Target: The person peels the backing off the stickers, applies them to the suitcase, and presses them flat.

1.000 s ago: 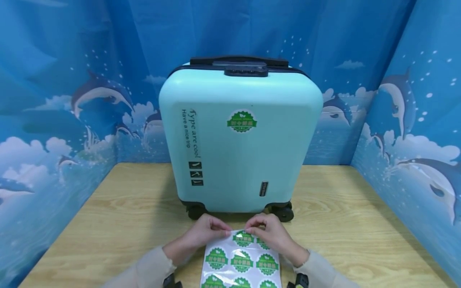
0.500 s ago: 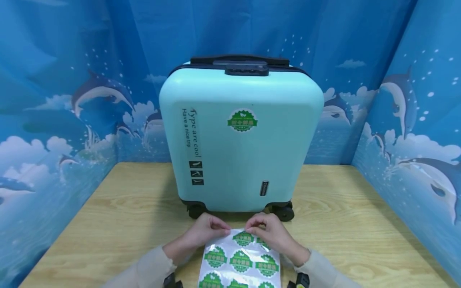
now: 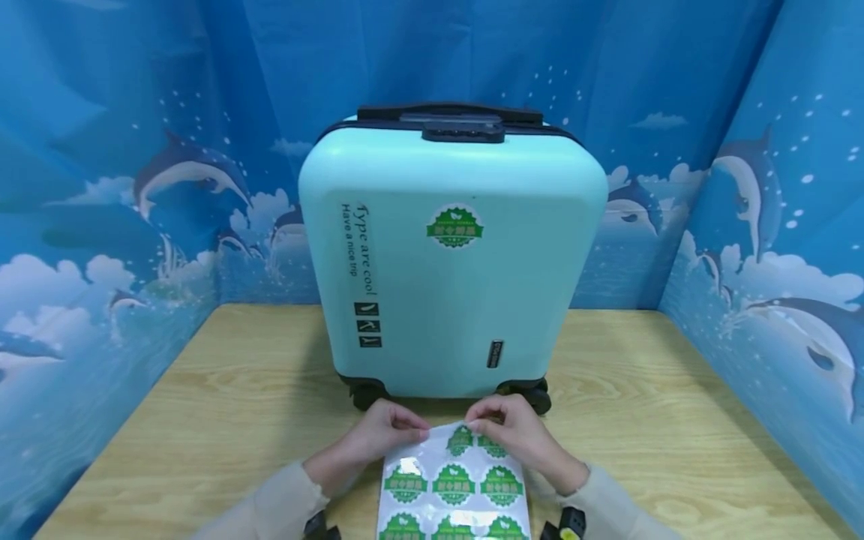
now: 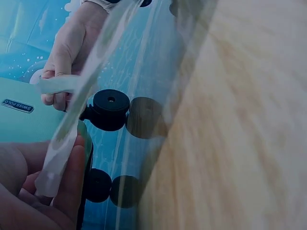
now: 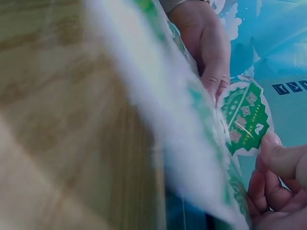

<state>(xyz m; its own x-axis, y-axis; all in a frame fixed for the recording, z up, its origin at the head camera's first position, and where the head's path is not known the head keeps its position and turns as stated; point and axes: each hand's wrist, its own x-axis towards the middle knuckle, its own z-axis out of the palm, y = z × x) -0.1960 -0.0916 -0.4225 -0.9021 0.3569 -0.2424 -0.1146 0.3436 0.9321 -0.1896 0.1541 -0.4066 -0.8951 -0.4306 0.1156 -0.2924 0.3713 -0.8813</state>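
Observation:
A white sheet of round green stickers [image 3: 421,454] is held up over the table's front, seen nearly edge-on in the left wrist view. My left hand [image 3: 378,439] pinches its top left corner between thumb and fingers. At the top edge, my right hand [image 3: 516,436] pinches the rim of a green sticker [image 5: 245,117], which stands partly lifted from the sheet in the right wrist view. Behind both hands stands an upright mint-green suitcase [image 3: 445,300]. One matching green sticker [image 3: 455,226] is on its upper front face.
The suitcase rests on black wheels [image 3: 529,396] on a wood-grain table [image 3: 628,420]. Blue cloth walls [image 3: 202,90] printed with dolphins enclose the back and both sides. Dark printed lettering [image 3: 356,247] runs down the suitcase's left side.
My right hand has moved slightly up and right, pulling the top sticker's edge away from the sheet, so it looks narrower and tilted. My left hand has stayed almost still at the corner.

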